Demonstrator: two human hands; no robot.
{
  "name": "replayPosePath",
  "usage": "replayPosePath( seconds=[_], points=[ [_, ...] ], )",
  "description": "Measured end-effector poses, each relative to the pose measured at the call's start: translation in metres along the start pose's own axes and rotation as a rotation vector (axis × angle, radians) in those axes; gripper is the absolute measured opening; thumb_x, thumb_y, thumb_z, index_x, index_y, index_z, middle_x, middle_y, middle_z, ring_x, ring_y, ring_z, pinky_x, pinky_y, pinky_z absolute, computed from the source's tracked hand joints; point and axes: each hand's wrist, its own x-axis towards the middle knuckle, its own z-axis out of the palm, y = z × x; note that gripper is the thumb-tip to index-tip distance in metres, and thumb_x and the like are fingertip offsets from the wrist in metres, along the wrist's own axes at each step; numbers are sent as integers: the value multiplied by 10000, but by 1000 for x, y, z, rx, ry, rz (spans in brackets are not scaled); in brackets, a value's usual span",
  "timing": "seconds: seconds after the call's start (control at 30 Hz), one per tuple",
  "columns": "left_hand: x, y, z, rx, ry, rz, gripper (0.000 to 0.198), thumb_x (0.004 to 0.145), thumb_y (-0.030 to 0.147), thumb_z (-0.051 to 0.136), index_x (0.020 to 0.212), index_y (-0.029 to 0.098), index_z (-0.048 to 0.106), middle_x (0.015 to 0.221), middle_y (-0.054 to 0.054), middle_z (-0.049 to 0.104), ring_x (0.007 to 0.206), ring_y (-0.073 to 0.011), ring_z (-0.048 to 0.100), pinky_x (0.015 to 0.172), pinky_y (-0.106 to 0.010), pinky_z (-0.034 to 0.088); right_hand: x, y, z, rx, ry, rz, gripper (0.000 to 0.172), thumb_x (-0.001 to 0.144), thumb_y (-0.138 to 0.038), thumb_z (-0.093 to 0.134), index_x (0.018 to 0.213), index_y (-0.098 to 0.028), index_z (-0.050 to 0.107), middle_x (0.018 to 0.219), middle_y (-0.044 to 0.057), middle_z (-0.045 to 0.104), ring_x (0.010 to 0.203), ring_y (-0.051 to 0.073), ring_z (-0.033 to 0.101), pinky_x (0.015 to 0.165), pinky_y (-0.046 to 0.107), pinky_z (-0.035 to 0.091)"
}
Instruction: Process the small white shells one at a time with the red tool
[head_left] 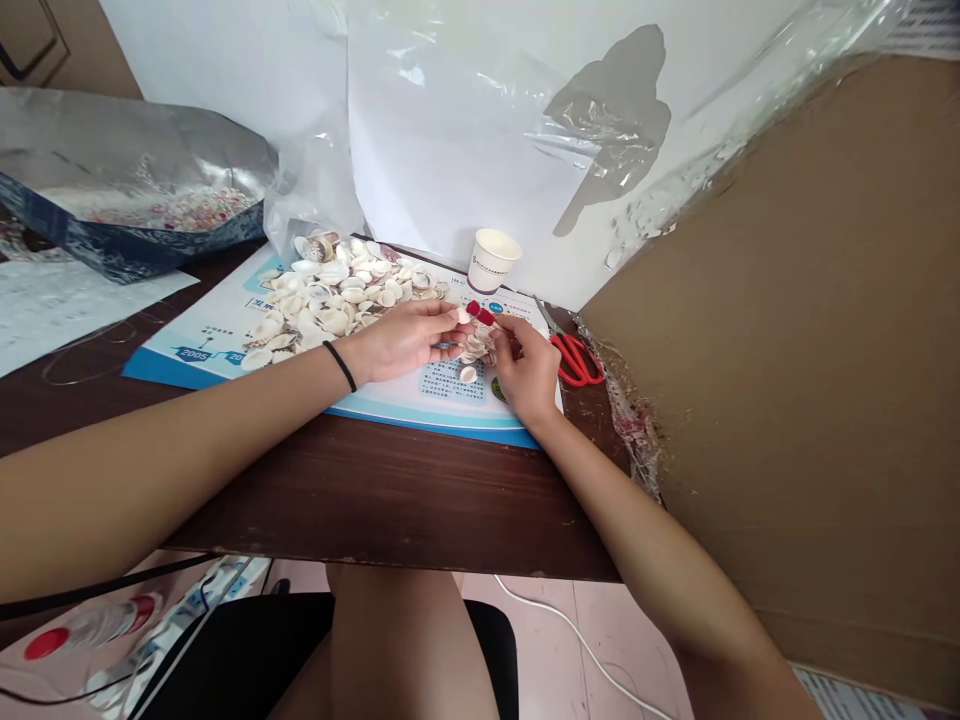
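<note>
My left hand (401, 342), with a black band at the wrist, pinches a small pale seashell (463, 316) between thumb and fingertips. Close against the shell is a small dark-red object (481, 313), gripped in the fingertips of my right hand (529, 372); its exact kind is too small to make out. Below the two hands lies a small group of shells (477, 347), with a single shell (468, 375) at its near edge. A large heap of white seashells (330, 300) spreads to the left on a printed blue-and-white sheet (390, 405).
A paper cup (493, 262) stands behind my hands. Red-handled scissors (576, 360) lie at the right, beside a tall cardboard panel (810, 350). At the left is an opened foil bag (135, 215) with colourful bits inside. Clear plastic (315, 185) hangs by the wall.
</note>
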Motion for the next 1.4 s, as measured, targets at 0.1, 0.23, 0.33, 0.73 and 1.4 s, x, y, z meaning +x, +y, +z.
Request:
replayPosePath(
  seconds=[0.1, 0.23, 0.33, 0.73, 1.4],
  points=[
    [0, 0, 0, 2, 25, -7, 97, 867, 145, 627, 782, 122, 588, 744, -33, 604, 746, -122, 555, 778, -308, 444, 0, 0, -1, -17, 26, 31, 212, 925, -244, 509, 1029, -187, 685, 967, 74, 754, 871, 197, 710, 775, 342, 574],
    [0, -1, 0, 15, 42, -1, 149, 867, 189, 641, 751, 143, 561, 715, -10, 578, 709, -107, 539, 753, -293, 447, -1, -2, -3, 5, -12, -20, 218, 935, -264, 503, 1039, -200, 683, 1018, 72, 748, 867, 183, 706, 769, 326, 570],
    [1, -2, 0, 47, 8, 23, 158, 850, 192, 665, 764, 159, 537, 720, -2, 578, 710, -105, 553, 751, -287, 462, -1, -1, -3, -30, -3, 2, 214, 932, -256, 502, 1022, -205, 690, 988, 57, 751, 835, 176, 699, 766, 321, 566],
    [4, -4, 5, 164, -15, 72, 102, 934, 138, 530, 840, 154, 494, 856, -35, 624, 844, -129, 615, 903, -452, 507, -1, 7, -2, -100, -23, -4, 270, 978, -356, 453, 1036, -215, 676, 874, 50, 729, 763, 180, 663, 732, 326, 536],
    [4, -2, -1, 173, 5, 8, 164, 887, 228, 594, 800, 197, 458, 806, -6, 563, 841, -136, 588, 894, -380, 510, -1, 3, 3, -71, -37, 23, 231, 938, -253, 472, 1008, -195, 684, 895, 49, 733, 803, 192, 658, 740, 318, 499]
  ],
)
